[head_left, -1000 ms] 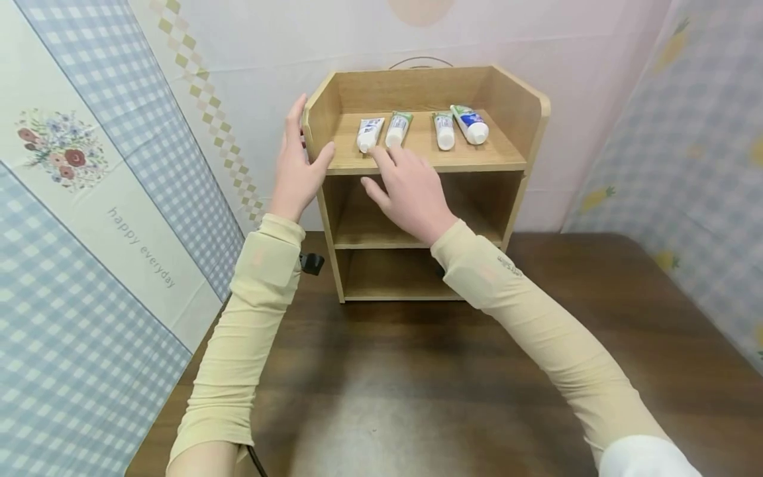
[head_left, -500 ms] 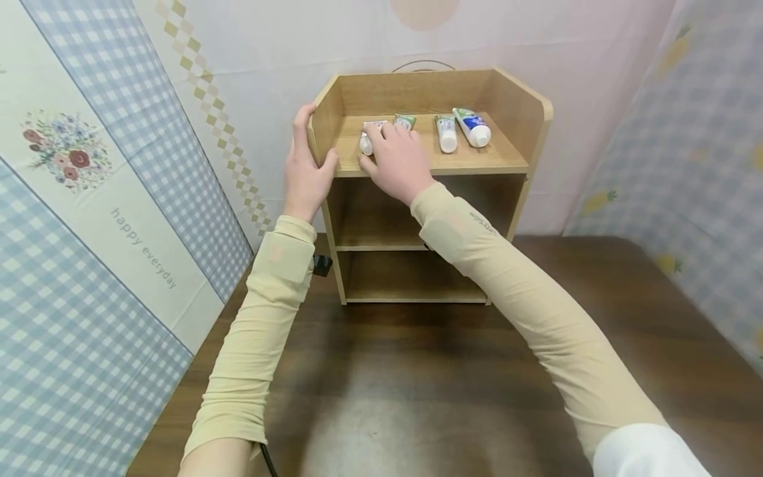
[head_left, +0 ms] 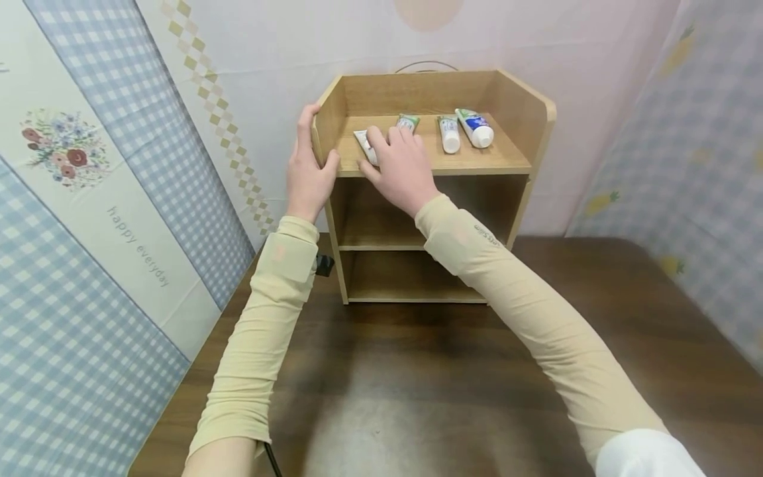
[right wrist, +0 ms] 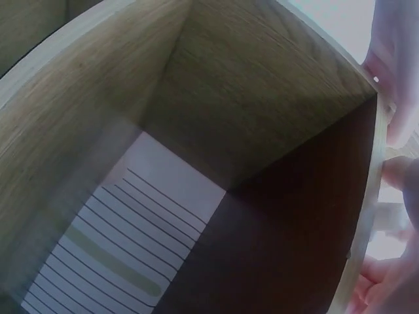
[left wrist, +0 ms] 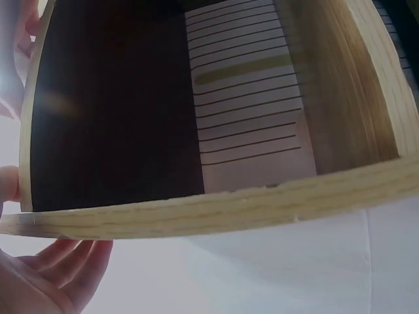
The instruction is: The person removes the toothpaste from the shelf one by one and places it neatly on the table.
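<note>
My right hand [head_left: 405, 169] is over the top shelf, thumb and fingers pinching the leftmost toothpaste tube [head_left: 361, 138], a small white one. Its lower end is partly hidden by the fingers. Just behind that hand lies a green-ended toothpaste tube [head_left: 408, 122], mostly covered. My left hand [head_left: 310, 175] grips the left side panel of the wooden shelf unit [head_left: 438, 171], thumb at the front edge and fingers outside. In the left wrist view its fingers [left wrist: 91, 268] show beyond the panel's edge.
Two more tubes lie at the right of the top shelf: a white one [head_left: 449, 136] and a larger blue, green and white one [head_left: 475, 129]. Two lower compartments sit beneath. The unit stands on a dark wooden table [head_left: 381, 391], with patterned cloth [head_left: 149, 199] hanging around.
My right hand has moved from in front of the tubes onto the leftmost one, whose cap end has swung to the right. My left hand has settled around the side panel.
</note>
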{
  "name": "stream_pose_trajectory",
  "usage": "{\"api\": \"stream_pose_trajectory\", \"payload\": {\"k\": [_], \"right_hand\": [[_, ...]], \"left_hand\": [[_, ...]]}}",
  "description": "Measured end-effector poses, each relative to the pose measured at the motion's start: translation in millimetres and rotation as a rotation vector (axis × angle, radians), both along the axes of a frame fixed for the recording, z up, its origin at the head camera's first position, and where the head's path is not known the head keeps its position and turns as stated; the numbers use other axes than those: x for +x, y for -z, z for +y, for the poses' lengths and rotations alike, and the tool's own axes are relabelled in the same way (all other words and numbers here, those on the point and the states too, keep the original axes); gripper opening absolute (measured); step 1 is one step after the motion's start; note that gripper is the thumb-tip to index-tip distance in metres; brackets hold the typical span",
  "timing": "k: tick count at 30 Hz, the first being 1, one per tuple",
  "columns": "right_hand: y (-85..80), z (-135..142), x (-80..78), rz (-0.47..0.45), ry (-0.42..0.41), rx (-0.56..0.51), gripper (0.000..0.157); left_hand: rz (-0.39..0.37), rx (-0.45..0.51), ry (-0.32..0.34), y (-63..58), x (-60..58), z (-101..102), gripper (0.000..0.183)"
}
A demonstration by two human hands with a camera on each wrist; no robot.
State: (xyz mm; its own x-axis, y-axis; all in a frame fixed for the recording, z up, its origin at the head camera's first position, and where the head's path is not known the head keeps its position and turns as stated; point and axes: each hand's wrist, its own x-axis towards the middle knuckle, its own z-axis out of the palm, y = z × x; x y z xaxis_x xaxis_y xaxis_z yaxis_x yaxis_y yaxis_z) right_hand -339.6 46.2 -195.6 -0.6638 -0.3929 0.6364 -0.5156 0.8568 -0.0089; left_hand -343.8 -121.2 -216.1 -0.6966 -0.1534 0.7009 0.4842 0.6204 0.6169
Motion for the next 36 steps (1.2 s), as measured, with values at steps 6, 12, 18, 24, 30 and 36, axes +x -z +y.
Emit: {"api": "stream_pose_trajectory", "payload": {"k": [6, 12, 18, 24, 30, 36], "right_hand": [[0.8, 11, -18.0, 0.026, -0.039, -0.018, 0.031], [3.6, 15, -14.3, 0.069, -0.075, -0.039, 0.023], [10.4, 21, -4.6, 0.154, -0.117, -0.053, 0.019], [16.4, 27, 2.7, 0.216, -0.146, -0.066, 0.016], [21.7, 33, 6.6, 0.236, -0.170, -0.082, 0.018], [29.8, 41, 12.0, 0.209, -0.203, -0.124, 0.018]], "left_hand": [[-0.014, 0.021, -0.047, 0.8, -10.5, 13, 0.069], [-0.030, 0.014, -0.043, -0.2, -10.2, 13, 0.069], [-0.029, 0.022, -0.030, 0.8, -7.7, 13, 0.068], [-0.020, 0.031, -0.036, 2.2, -8.1, 11, 0.068], [-0.010, 0.022, -0.031, 1.8, -9.0, 8, 0.067], [-0.009, 0.012, -0.015, 0.5, -8.1, 7, 0.066]]}}
